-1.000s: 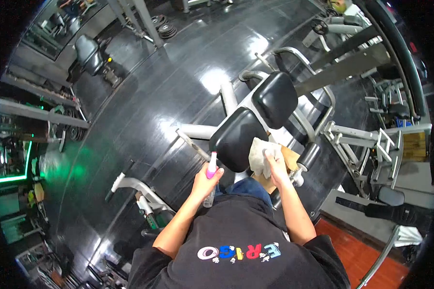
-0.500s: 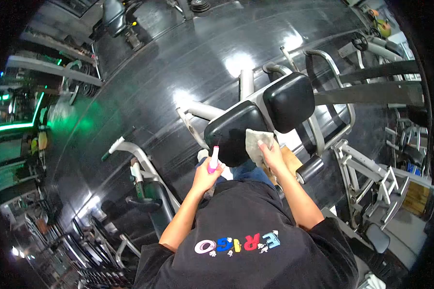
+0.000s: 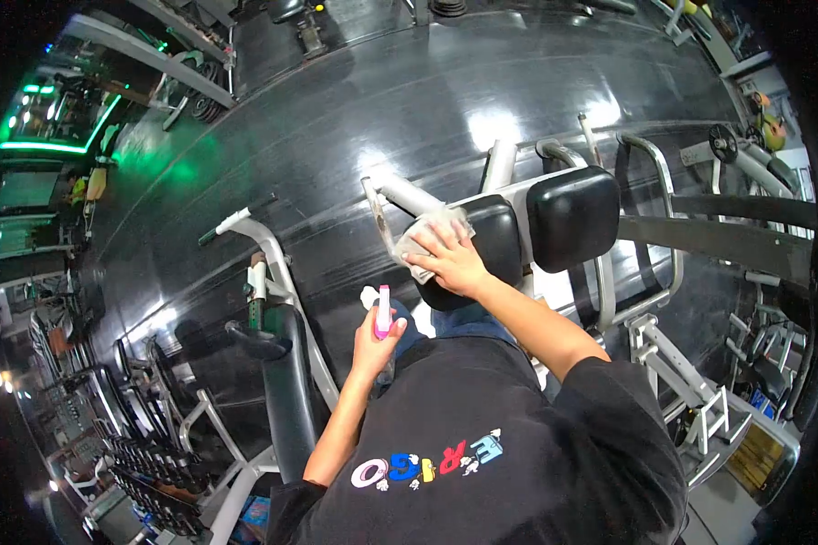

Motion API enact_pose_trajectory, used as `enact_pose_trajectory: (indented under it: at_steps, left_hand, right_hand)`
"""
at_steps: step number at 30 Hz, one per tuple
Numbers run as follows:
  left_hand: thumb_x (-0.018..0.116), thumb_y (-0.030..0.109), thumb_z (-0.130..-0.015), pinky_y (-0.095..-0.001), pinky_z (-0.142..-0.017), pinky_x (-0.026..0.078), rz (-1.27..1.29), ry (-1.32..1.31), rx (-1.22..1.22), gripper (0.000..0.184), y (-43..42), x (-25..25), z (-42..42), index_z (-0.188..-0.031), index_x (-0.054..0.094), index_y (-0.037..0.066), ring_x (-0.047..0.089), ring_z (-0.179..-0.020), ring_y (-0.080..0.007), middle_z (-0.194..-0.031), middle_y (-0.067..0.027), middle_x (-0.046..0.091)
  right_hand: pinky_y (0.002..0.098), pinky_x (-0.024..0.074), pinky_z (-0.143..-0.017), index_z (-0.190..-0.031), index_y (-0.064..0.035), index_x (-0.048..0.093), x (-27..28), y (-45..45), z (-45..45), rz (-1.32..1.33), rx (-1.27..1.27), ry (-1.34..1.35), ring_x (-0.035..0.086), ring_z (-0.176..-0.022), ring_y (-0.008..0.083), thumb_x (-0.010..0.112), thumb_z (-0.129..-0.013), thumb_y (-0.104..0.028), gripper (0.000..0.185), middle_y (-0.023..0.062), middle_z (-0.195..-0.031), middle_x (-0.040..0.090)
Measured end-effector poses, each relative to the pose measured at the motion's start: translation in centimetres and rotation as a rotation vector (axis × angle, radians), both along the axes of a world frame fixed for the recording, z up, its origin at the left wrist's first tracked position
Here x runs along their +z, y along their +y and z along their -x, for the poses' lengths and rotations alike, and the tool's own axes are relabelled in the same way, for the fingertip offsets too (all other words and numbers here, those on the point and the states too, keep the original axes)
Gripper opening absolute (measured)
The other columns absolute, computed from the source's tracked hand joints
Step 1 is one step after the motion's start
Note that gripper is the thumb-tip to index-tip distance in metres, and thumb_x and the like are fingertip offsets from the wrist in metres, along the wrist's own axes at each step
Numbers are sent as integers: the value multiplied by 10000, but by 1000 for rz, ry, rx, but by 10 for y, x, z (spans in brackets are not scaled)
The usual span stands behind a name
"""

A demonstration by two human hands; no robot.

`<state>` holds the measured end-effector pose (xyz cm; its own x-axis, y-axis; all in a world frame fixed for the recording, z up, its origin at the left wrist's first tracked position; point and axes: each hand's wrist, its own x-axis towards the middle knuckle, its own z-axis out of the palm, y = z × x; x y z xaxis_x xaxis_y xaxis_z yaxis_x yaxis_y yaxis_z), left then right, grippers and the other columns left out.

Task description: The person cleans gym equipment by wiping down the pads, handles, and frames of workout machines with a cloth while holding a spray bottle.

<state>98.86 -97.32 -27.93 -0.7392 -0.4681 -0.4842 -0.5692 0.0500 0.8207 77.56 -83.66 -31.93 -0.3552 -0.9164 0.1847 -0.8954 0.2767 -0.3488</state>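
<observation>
My left hand (image 3: pixel 373 343) is closed around a spray bottle with a pink and white head (image 3: pixel 384 313), held in front of my body; most of its lower part is hidden. Under the spread fingers of my right hand (image 3: pixel 454 262) is a pale grey cloth (image 3: pixel 420 250). The hand presses that cloth onto the left end of a black padded seat (image 3: pixel 497 241). A second black pad (image 3: pixel 573 218) sits just right of it on the same pale metal frame.
Metal tube handles (image 3: pixel 668 236) of the machine curve out at the right. Beside my left arm stands another machine with a long black pad (image 3: pixel 286 391) and a bent white bar (image 3: pixel 268 241). Dark shiny floor (image 3: pixel 336 118) stretches ahead, and racks of weights (image 3: pixel 145 454) line the lower left.
My right hand has moved left with the cloth, from the pad's near right side to its left end, and now lies spread on it. The view has shifted; the left hand still holds the bottle.
</observation>
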Motion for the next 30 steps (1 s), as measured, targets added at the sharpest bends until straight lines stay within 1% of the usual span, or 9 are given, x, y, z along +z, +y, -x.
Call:
enact_pose_trajectory:
  at_steps: [3, 4, 8, 12, 13, 16, 22, 27, 30]
  left_hand:
    - [724, 393, -839, -298, -729, 478, -8, 10, 33, 431, -3, -6, -8, -1043, 598, 34, 586, -778, -128, -830, -65, 632]
    - [725, 395, -839, -300, -728, 478, -13, 17, 44, 434, -2, -9, -12, -1043, 600, 34, 585, -781, -127, -836, -67, 634]
    - [730, 393, -835, -307, -724, 479, -30, 4, 30, 437, -6, -8, -8, -1048, 603, 33, 597, -774, -137, -822, -74, 640]
    - [731, 392, -834, -306, -725, 481, -18, -19, -41, 436, -18, 10, 2, -1049, 603, 34, 601, -772, -142, -818, -74, 641]
    - [731, 390, -834, -306, -726, 482, -2, 11, -33, 436, -21, 9, 1, -1052, 603, 35, 605, -773, -143, -815, -73, 641]
    - [733, 379, -832, -310, -728, 487, 35, 39, -9, 434, -28, 10, 1, -1062, 601, 35, 615, -772, -144, -817, -75, 647]
    - [731, 358, -833, -308, -720, 487, 63, 60, -23, 414, -31, 8, -4, -1059, 598, 37, 614, -757, -141, -804, -79, 653]
    - [733, 259, -846, -259, -645, 483, 65, 39, -30, 341, -27, -5, -12, -1063, 577, 48, 584, -701, -92, -784, -12, 593]
    - [732, 279, -844, -259, -636, 480, 47, 49, -2, 344, -22, -4, -12, -1061, 582, 58, 585, -692, -89, -777, -10, 593]
  right_hand:
    - [563, 286, -1075, -1252, -290, 571, -1, -21, 8, -26, -79, 55, 378, -1354, 288, 709, -717, -169, 566, 22, -1406, 467]
    - [545, 331, -1024, -1165, -267, 627, 2, -30, 13, 40, -120, 69, 480, -1251, 265, 697, -726, -184, 452, 15, -1285, 561]
    - [536, 358, -969, -1008, -211, 683, 2, -78, 45, -455, -363, -235, 583, -1098, 247, 677, -750, -209, 259, 12, -1069, 659]
    - [580, 354, -966, -1039, -209, 672, -27, -58, 29, -105, -60, -120, 492, -1235, 258, 649, -781, -243, 261, 23, -1202, 606]
    - [586, 333, -996, -1069, -222, 662, 1, -47, 19, -187, 148, 53, 446, -1282, 269, 659, -774, -236, 296, 7, -1238, 581]
    - [562, 354, -1004, -1071, -238, 658, -3, -51, 22, -123, 172, 75, 481, -1242, 266, 661, -781, -270, 291, -16, -1185, 605]
    - [596, 361, -960, -1121, -214, 681, 0, -109, 36, -714, -76, -226, 577, -1136, 233, 593, -858, -272, 284, 35, -1098, 672]
    - [569, 334, -1052, -1011, -162, 650, 3, -52, 19, -174, 257, 13, 488, -1265, 215, 611, -817, -195, 201, 29, -1146, 640]
    - [550, 349, -1054, -1030, -164, 630, 2, -35, 36, 23, 213, -19, 486, -1263, 226, 610, -808, -168, 224, 31, -1131, 631]
